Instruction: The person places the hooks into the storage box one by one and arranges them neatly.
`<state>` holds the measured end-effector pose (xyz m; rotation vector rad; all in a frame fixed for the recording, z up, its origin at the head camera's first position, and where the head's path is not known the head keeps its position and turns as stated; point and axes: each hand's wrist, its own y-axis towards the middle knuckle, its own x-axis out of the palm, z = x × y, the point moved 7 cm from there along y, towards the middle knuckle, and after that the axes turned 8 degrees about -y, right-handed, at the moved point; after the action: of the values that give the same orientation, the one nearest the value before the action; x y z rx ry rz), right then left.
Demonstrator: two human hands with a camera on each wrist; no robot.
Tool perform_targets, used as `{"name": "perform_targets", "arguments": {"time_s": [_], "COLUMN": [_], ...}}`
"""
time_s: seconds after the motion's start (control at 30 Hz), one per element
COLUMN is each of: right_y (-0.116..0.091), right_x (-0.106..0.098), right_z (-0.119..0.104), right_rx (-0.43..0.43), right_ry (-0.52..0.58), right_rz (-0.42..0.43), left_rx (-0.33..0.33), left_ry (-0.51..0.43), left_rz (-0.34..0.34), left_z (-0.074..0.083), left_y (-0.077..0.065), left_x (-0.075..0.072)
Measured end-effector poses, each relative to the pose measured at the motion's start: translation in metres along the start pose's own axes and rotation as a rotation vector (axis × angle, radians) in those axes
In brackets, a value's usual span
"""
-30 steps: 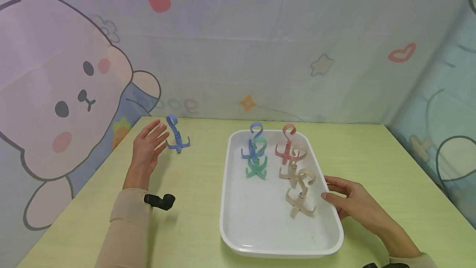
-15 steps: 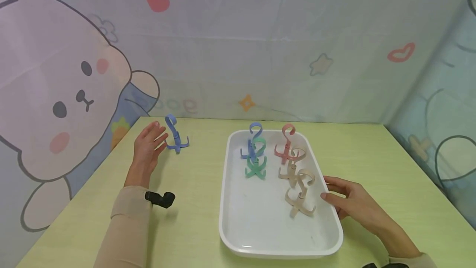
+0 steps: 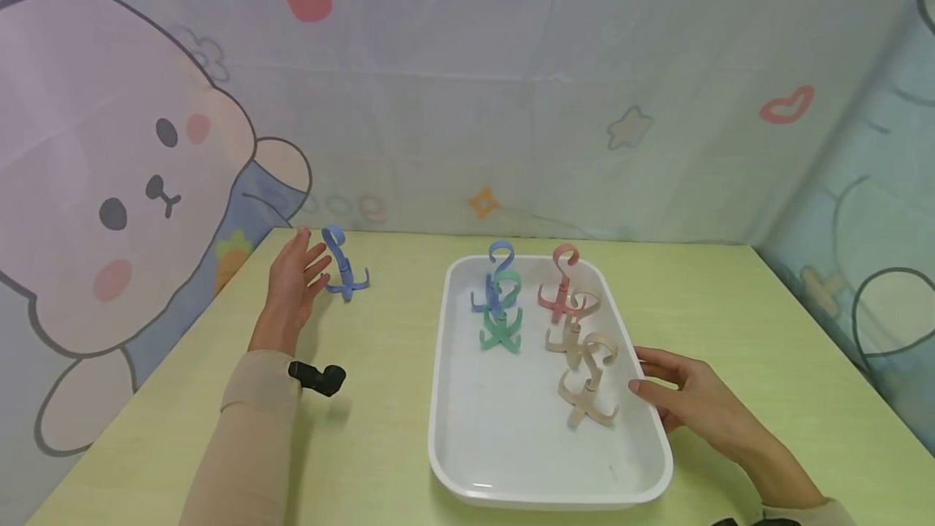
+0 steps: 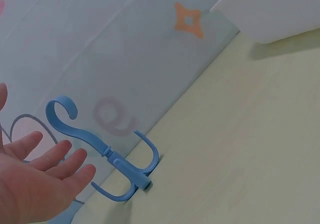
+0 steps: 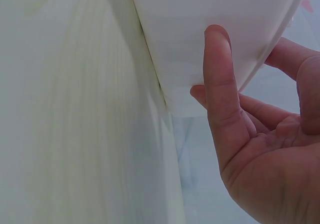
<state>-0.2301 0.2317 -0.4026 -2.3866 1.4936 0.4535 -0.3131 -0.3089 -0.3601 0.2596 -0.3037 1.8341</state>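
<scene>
A blue swivel hook (image 3: 345, 266) with upturned prongs stands upright on the table's far left. Just left of it is my left hand (image 3: 295, 281), palm turned towards the hook and fingers extended; the left wrist view shows the fingertips beside its stem, the hand holding nothing. My right hand (image 3: 694, 396) grips the right side of a white tray (image 3: 482, 461), thumb at the rim and fingers against the outer wall (image 5: 175, 49). Inside the tray stand another blue hook (image 3: 493, 295), a green hook (image 3: 501, 329), a pink hook (image 3: 561, 299) and two beige hooks (image 3: 587, 404).
The yellow-green table (image 3: 380, 396) ends at the back against a printed cloth (image 3: 467, 104) with a cartoon bear. Another cloth side hangs along the right. A black wrist camera (image 3: 317, 378) sits on the left sleeve.
My left hand has moved slightly forward and right, closer to the lone blue hook, its fingers reaching out. The right hand and the tray stay as they were.
</scene>
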Motion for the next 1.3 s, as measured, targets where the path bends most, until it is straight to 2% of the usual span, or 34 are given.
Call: {"name": "perform_targets", "arguments": {"time_s": [0.23,0.47,0.63,0.87,1.3], "right_y": [0.000,0.000,0.000,0.001,0.000], "right_x": [0.000,0.000,0.000,0.000,-0.001], "right_z": [0.000,0.000,0.000,0.002,0.000], "right_rx": [0.008,0.017,0.028,0.021,0.013], "right_ry": [-0.006,0.003,0.003,-0.002,-0.009], "right_rz": [0.005,0.001,0.011,0.007,0.010], "left_rx": [0.000,-0.007,0.003,0.001,0.007], "left_ry": [-0.001,-0.005,0.010,0.042,0.078], "left_rz": [0.007,0.040,0.038,0.016,0.036], "left_z": [-0.001,-0.006,-0.007,-0.007,-0.009], "left_y": [0.006,0.013,0.017,0.017,0.022], "left_x": [0.005,0.004,0.006,0.008,0.010]}}
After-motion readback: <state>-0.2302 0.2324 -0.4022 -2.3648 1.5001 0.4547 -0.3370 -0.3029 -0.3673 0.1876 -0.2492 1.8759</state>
